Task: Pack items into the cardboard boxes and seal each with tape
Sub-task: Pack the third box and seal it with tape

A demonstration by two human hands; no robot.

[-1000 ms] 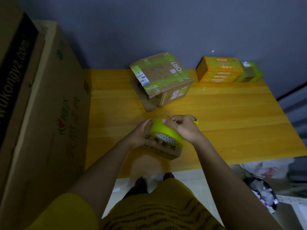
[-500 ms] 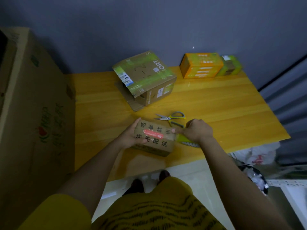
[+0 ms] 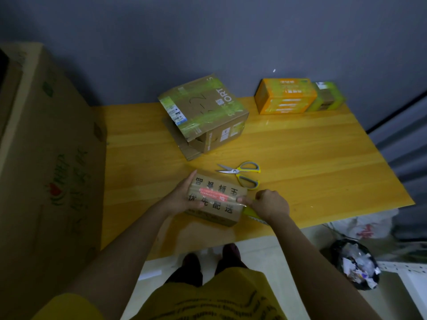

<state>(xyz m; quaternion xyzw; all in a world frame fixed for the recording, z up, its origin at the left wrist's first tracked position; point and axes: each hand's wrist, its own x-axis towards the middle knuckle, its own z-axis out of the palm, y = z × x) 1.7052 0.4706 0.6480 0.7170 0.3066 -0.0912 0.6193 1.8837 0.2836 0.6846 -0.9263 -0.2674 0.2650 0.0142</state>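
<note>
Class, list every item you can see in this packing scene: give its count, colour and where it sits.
small cardboard box: 1, brown with black print and a red label, near table edge, between both hands
tape roll: 1, green, under the right hand
scissors: 1, yellow-grey handles, behind the small box
taped carton: 1, brown with green tape, mid-table
orange box: 1, far right
green-taped box: 1, beside it
table: 1, yellow wood
large carton: 1, brown, left
left hand: holds the small box
right hand: grips the tape roll
</note>
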